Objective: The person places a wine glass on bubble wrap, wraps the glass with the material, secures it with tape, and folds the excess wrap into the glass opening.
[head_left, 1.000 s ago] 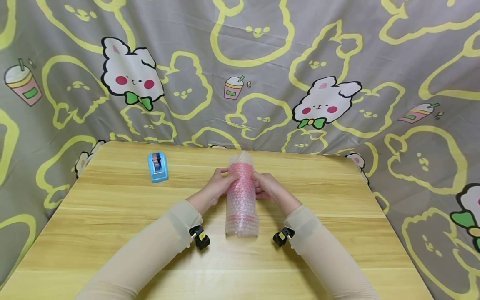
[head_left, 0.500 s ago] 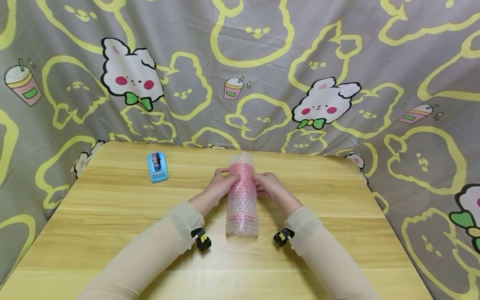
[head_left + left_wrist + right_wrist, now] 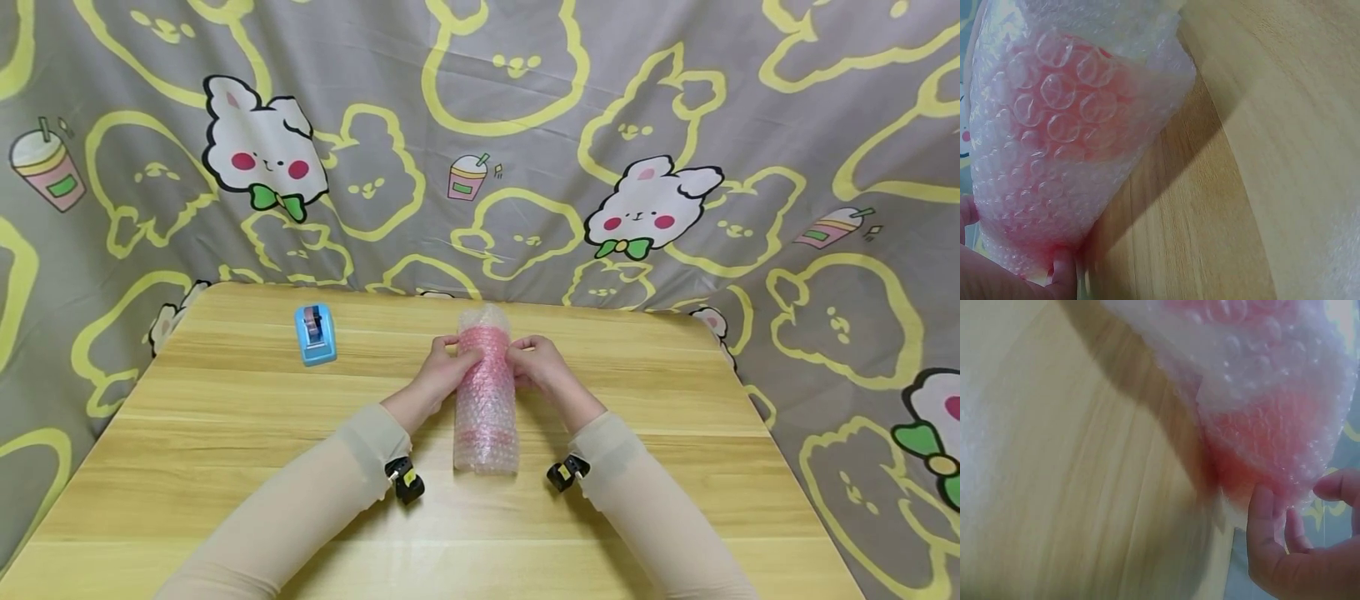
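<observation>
A tall pink-and-clear roll of bubble wrap (image 3: pixel 486 408) lies lengthwise at the middle of the table, wrapped round something pink. My left hand (image 3: pixel 442 372) grips its left side near the far end, thumb on top. From the right, my right hand (image 3: pixel 545 369) holds the same part between thumb and fingers. In the left wrist view, a pink patch shows through the bubbles of the wrap (image 3: pixel 1060 112), with left fingers at its lower end. Right fingertips meet the wrap (image 3: pixel 1272 425) in the right wrist view. What lies inside is veiled by the bubbles.
A blue tape dispenser (image 3: pixel 317 335) stands on the wooden table (image 3: pixel 225 400), to the left of the roll. Behind and at both sides hangs a grey curtain (image 3: pixel 525 150) with cartoon prints. A small black wrist camera (image 3: pixel 405 481) sits by the left sleeve.
My right hand has shifted slightly up along the roll, its fingers more tucked at the side. The roll and my left hand have moved a touch to the right.
</observation>
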`<state>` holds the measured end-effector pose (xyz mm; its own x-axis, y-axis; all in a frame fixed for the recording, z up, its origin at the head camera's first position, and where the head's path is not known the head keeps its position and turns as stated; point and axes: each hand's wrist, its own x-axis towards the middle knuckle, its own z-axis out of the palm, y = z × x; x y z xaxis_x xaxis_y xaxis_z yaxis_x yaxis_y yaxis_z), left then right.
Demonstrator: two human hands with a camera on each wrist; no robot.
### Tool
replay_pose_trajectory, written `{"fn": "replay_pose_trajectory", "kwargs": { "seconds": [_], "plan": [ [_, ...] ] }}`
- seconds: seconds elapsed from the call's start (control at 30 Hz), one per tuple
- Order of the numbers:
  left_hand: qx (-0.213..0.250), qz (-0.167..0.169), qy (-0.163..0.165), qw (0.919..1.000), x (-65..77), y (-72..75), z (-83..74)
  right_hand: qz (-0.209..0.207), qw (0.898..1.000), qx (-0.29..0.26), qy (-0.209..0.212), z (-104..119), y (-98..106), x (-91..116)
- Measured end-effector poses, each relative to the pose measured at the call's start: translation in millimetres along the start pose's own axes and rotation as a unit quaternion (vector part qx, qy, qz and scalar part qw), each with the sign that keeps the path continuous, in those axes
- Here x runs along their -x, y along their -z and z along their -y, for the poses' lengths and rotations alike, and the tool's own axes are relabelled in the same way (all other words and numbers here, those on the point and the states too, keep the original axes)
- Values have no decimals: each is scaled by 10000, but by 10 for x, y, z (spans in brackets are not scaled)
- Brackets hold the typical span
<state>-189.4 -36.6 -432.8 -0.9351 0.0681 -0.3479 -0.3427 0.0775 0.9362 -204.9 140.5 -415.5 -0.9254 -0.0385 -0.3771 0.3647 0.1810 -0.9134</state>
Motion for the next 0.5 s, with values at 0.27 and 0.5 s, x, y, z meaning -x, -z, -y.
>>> {"fn": "replay_pose_trajectory", "kwargs": {
  "seconds": [0.27, 0.5],
  "plan": [
    [71, 18, -90, 9999, 11, -24, 2, -13, 9998, 207, -52, 9, -28, 35],
    [233, 121, -242, 9994, 44, -39, -11, 90, 9998, 155, -32, -12, -36, 30]
  ]
}}
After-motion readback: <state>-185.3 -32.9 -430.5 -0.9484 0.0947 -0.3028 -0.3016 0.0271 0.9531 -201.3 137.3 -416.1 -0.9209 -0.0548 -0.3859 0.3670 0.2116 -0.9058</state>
